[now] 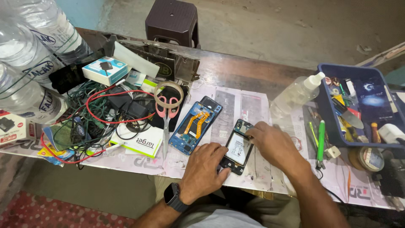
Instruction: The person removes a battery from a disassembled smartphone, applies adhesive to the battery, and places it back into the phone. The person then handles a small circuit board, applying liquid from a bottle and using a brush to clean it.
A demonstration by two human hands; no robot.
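On the bench edge, I have two hands on one opened phone.

Counting now: one opened phone (238, 147) with its back off, lying between my hands on the paper-covered table (257, 101); one blue phone frame (195, 128) just left of it; one pair of pink-handled scissors (166, 120); one roll of tape (168, 93); three clear water bottles (29, 55) far left; one blue tray (327, 120) of tools on the right. My left hand (205, 169), smartwatch (173, 197) on its wrist, lies curled over the phone's lower corner, fingers pressed down on it. My right hand (273, 143) covers the upper right edge, fingertips together pinching at the top rim.
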